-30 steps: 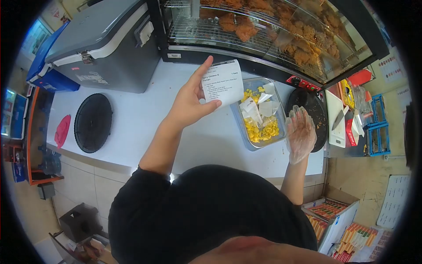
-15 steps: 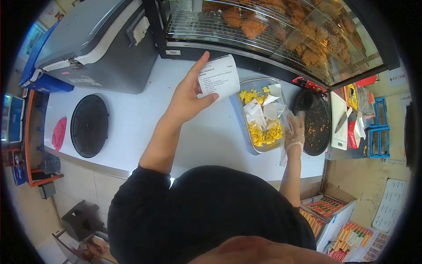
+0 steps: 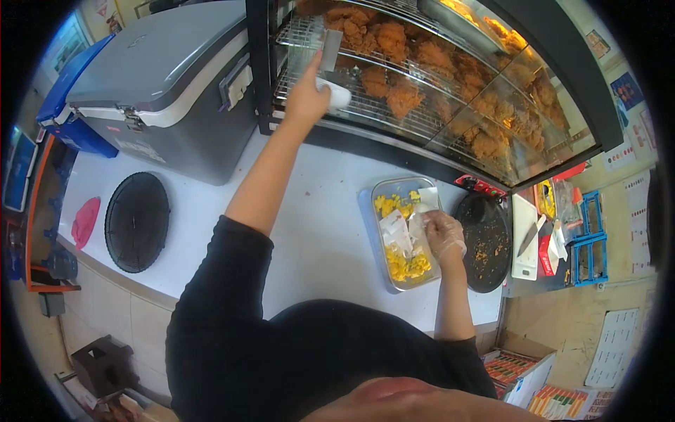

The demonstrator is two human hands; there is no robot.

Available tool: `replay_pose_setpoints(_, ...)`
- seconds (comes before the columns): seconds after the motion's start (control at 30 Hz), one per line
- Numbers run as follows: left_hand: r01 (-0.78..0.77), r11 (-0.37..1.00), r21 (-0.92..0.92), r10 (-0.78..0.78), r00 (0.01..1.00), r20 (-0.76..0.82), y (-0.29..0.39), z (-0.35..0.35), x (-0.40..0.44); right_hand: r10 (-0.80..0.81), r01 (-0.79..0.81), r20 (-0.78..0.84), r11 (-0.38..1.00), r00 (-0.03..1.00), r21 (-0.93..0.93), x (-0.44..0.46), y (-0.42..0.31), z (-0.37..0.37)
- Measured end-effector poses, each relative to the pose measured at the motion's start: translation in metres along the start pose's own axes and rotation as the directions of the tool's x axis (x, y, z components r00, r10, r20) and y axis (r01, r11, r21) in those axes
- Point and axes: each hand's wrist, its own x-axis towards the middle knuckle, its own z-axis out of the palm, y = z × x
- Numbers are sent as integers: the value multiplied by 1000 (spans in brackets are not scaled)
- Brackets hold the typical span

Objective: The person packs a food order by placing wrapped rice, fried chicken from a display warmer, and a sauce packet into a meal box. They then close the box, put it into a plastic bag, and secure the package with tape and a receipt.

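My left hand (image 3: 308, 102) is raised in front of the glass of the food warmer (image 3: 351, 133). Its thumb and curled fingers hold a white printed receipt (image 3: 339, 96), while the index finger points up toward a grey strip (image 3: 331, 50) on the glass; whether it touches is unclear. My right hand (image 3: 444, 235), in a clear plastic glove, is over the right side of a metal tray (image 3: 394, 281). Its fingers are bunched beside white paper slips (image 3: 398, 232) lying on yellow food pieces (image 3: 408, 267). What those fingers hold is hidden.
Fried chicken (image 3: 404, 95) sits on racks inside the warmer. Right of the tray lies a black round pan (image 3: 492, 274) with crumbs, then a white board with a knife (image 3: 529, 238). Leftward are a grey cooler (image 3: 169, 133), a black round rack (image 3: 138, 221) and a pink cloth (image 3: 85, 222).
My left hand has moved up and forward to the warmer with the receipt, its index finger now stretched out. My right hand has shifted left over the tray, fingers drawn in.
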Motion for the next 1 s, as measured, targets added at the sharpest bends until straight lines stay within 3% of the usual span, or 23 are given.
replay_pose_setpoints(0.03,-102,988,-115,86,987,-136,-16,24,7,-18,19,64,1000,998,-14,10,-15,-5)
replay_pose_setpoints(0.07,-105,988,-116,89,986,-142,-11,26,7,-34,38,130,999,991,-26,21,-31,-10)
replay_pose_setpoints(0.13,-5,997,-81,-3,995,-99,1,25,3,-351,351,33,936,936,10,47,-61,-14)
replay_pose_setpoints(0.17,-139,986,-94,122,978,-171,-4,32,6,-464,462,31,885,886,55,60,-86,-18)
replay_pose_setpoints(0.2,-140,986,-89,124,977,-171,0,32,7,-570,566,24,819,821,98,72,-115,-21)
replay_pose_setpoints(0.27,-136,990,46,131,987,95,13,29,3,-775,770,-40,618,630,159,94,-174,-21)
replay_pose_setpoints(0.33,-369,922,-119,379,923,68,8,42,-6,-885,883,23,462,465,-81,126,-221,-7)
replay_pose_setpoints(0.37,-435,895,101,432,900,49,8,59,-6,-827,824,63,546,559,-147,136,-247,-3)
replay_pose_setpoints(0.43,-411,910,-54,414,895,165,-2,119,4,-704,709,141,644,696,-286,171,-284,9)
replay_pose_setpoints(0.5,-276,928,-251,339,905,258,4,124,-9,-599,615,184,674,779,-410,233,-302,33)
replay_pose_setpoints(0.53,-294,950,-108,313,901,300,3,113,-40,-553,567,182,681,813,-463,262,-304,46)
replay_pose_setpoints(0.57,-318,947,37,287,895,342,4,100,-72,-555,563,175,676,813,-475,282,-308,51)
replay_pose_setpoints(0.6,-112,979,-173,171,907,386,5,73,-102,-519,501,123,694,846,-517,299,-313,54)
replay_pose_setpoints(0.63,-212,905,-369,310,923,229,-23,73,-131,-486,437,65,708,871,-555,315,-318,55)
replay_pose_setpoints(0.67,-220,904,-366,292,944,154,-50,68,-161,-493,433,53,702,868,-566,332,-322,56)
replay_pose_setpoints(0.77,140,934,-328,-92,983,156,-140,37,-264,-291,297,97,791,952,-536,368,-333,63)
replay_pose_setpoints(0.83,218,940,-263,-210,976,61,-168,-3,-309,-245,257,93,813,965,-522,385,-336,68)
replay_pose_setpoints(0.93,287,942,-176,-284,958,44,-184,-32,-339,-232,233,65,834,971,-501,402,-343,73)
replay_pose_setpoints(1.0,119,993,-20,-116,987,112,-184,-31,-341,-235,227,46,842,971,-489,406,-343,76)
